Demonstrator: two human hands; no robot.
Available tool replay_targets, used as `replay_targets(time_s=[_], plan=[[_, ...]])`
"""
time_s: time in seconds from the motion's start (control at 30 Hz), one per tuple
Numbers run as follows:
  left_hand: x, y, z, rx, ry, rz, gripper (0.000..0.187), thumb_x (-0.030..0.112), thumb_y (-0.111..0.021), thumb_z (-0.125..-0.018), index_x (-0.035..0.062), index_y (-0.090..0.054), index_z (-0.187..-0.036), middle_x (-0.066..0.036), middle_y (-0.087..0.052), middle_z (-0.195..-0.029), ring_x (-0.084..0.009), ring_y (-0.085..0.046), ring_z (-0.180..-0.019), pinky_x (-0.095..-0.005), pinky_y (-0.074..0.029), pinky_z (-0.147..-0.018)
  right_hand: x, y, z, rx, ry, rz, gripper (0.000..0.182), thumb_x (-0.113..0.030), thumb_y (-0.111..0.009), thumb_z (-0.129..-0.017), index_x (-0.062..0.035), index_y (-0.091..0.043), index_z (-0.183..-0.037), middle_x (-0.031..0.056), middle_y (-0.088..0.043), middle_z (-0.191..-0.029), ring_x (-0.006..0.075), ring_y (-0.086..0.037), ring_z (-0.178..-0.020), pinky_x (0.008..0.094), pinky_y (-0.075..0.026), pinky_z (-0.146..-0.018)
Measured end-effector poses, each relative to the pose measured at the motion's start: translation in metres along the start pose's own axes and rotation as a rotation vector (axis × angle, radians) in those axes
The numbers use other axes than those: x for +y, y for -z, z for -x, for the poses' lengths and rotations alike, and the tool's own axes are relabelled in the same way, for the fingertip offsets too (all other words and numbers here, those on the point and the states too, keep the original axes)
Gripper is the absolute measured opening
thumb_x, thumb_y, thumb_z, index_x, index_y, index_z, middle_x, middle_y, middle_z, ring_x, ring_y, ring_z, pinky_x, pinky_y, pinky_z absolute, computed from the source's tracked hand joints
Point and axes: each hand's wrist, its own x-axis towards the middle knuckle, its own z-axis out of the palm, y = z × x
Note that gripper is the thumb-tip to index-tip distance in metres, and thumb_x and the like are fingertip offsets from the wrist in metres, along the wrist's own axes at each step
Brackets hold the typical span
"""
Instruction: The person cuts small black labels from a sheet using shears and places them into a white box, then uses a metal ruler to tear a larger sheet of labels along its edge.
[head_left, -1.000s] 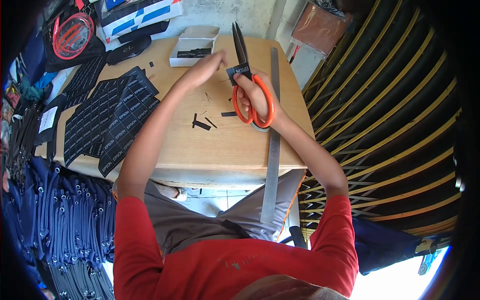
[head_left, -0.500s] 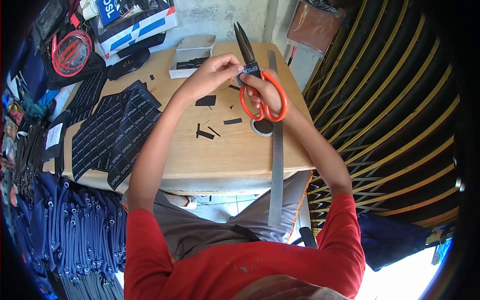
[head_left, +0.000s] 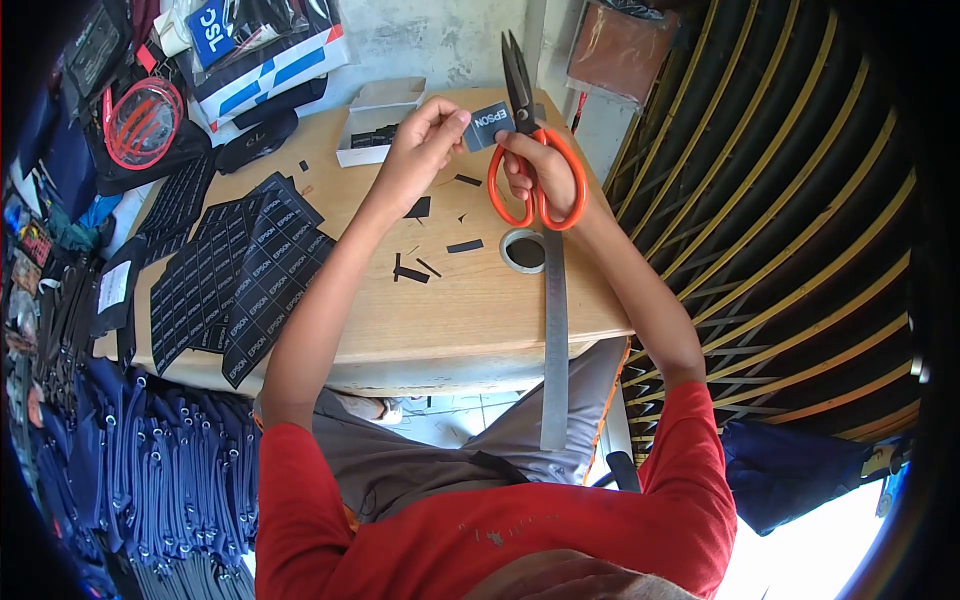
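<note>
My left hand [head_left: 425, 148] pinches the left edge of a small dark EPSON label [head_left: 488, 127] between thumb and fingertips. Wrapped around the scissors [head_left: 521, 95] is my right hand [head_left: 543, 172]; the orange handles loop about its fingers and the nearly closed dark blades point up. My right thumb touches the label's right edge. Below the hands, thin black offcuts [head_left: 464, 246] and a black rectangular piece [head_left: 419, 207] lie on the wooden table [head_left: 450, 315]. Sheets of EPSON labels [head_left: 265, 270] are spread to the left.
A small white box [head_left: 362, 157] with black pieces stands at the back. A roll of tape [head_left: 511, 262] lies beside a steel ruler [head_left: 556, 340] that overhangs the front edge. Navy straps [head_left: 170, 470] hang at left; a folding metal gate [head_left: 780, 230] flanks the right.
Both hands have drawn a little apart, so more of the label's face shows between them. The scissors have shifted right and slightly up in my right hand.
</note>
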Motion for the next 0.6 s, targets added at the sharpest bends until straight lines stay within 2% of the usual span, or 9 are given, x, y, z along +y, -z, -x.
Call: replay_targets(time_s=[0.1,0.2,0.27,0.33,0.47,0.53,0.6], plan=[[0.005,-0.005,0.003,0.046,-0.025,0.006,0.021,0.029,-0.056,-0.099,0.0087,-0.055,-0.093,0.004,-0.050,-0.073,-0.0033,-0.046,-0.064,-0.0183,-0.034,-0.057,0.000,-0.004,0.003,-0.037,0.051,0.142,0.018,-0.015,-0.064,-0.087,-0.0023,-0.053,-0.080,0.0025,-0.050,-0.061,0.0094,-0.043,-0.042,0.0245,-0.038,-0.038],[0.007,-0.012,0.006,0.046,-0.011,0.122,0.026,0.034,-0.058,-0.097,0.0081,-0.057,-0.095,0.005,-0.050,-0.071,-0.0022,-0.041,-0.060,-0.0180,-0.033,-0.053,0.001,-0.007,0.006,-0.051,0.064,0.108,0.017,-0.016,-0.064,-0.087,-0.0016,-0.054,-0.084,0.0025,-0.050,-0.062,0.0091,-0.043,-0.042,0.0245,-0.037,-0.038],[0.001,-0.007,0.004,-0.083,-0.024,-0.011,0.026,0.033,-0.061,-0.096,0.0076,-0.057,-0.095,0.006,-0.049,-0.070,-0.0024,-0.042,-0.058,-0.0177,-0.033,-0.051,0.001,-0.012,0.009,-0.019,0.074,0.082,0.018,-0.017,-0.063,-0.088,-0.0015,-0.055,-0.087,0.0024,-0.050,-0.062,0.0090,-0.043,-0.042,0.0242,-0.037,-0.038],[0.014,-0.004,0.005,-0.079,-0.003,0.043,0.026,0.032,-0.063,-0.095,0.0066,-0.058,-0.094,0.007,-0.047,-0.068,-0.0024,-0.040,-0.058,-0.0180,-0.031,-0.050,-0.002,-0.016,0.013,0.014,0.081,0.054,0.018,-0.018,-0.063,-0.089,-0.0014,-0.055,-0.089,0.0023,-0.049,-0.062,0.0088,-0.043,-0.042,0.0239,-0.036,-0.038],[0.022,0.010,0.005,-0.152,-0.035,-0.087,0.027,0.032,-0.064,-0.094,0.0050,-0.060,-0.098,0.007,-0.042,-0.065,-0.0023,-0.037,-0.058,-0.0185,-0.029,-0.050,-0.009,-0.024,0.022,0.003,0.101,0.087,0.017,-0.017,-0.061,-0.091,-0.0012,-0.055,-0.094,0.0022,-0.048,-0.062,0.0088,-0.042,-0.042,0.0235,-0.034,-0.038],[0.031,0.009,0.009,-0.152,0.001,-0.102,0.020,0.027,-0.061,-0.096,0.0075,-0.060,-0.095,0.006,-0.051,-0.073,-0.0032,-0.045,-0.064,-0.0190,-0.035,-0.056,-0.010,-0.028,0.027,-0.003,0.106,0.088,0.016,-0.016,-0.060,-0.092,-0.0010,-0.056,-0.095,0.0022,-0.048,-0.062,0.0089,-0.042,-0.041,0.0237,-0.034,-0.038],[0.034,0.003,0.015,-0.159,0.027,-0.133,0.021,0.028,-0.060,-0.096,0.0080,-0.060,-0.093,0.006,-0.051,-0.073,-0.0032,-0.045,-0.064,-0.0194,-0.035,-0.057,-0.011,-0.032,0.030,0.023,0.139,0.076,0.014,-0.014,-0.058,-0.092,-0.0006,-0.055,-0.095,0.0023,-0.048,-0.061,0.0092,-0.042,-0.041,0.0243,-0.034,-0.038]])
